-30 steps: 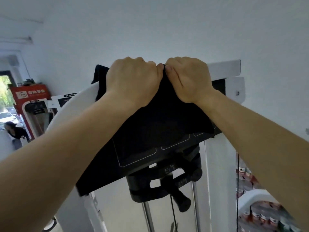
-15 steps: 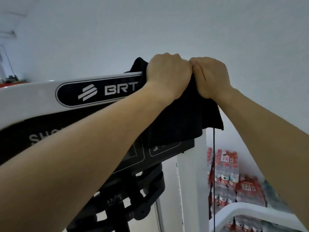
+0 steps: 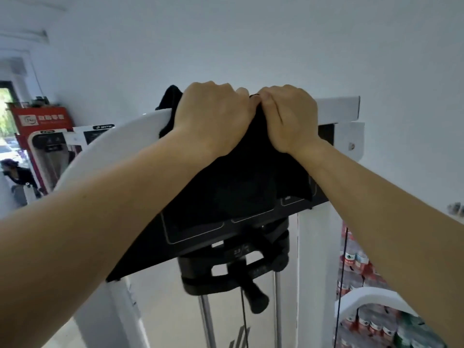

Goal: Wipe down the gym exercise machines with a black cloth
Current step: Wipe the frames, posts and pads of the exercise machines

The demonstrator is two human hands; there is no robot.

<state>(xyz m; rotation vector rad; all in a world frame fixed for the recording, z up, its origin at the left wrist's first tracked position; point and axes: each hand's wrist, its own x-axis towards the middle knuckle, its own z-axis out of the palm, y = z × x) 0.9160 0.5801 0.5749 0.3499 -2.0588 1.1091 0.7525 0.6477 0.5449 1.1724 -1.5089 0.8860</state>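
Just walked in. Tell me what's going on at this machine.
A person is wiping a gym machine. The left hand and right hand grip a black cloth side by side, holding it over the machine's white top bar. The cloth hangs down over the black panel below. The bar's right end is uncovered.

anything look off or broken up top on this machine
Nothing stands out. The left hand and right hand grip the cloth, which is draped over the white top bar. The dark panel below shows no crack or spill.
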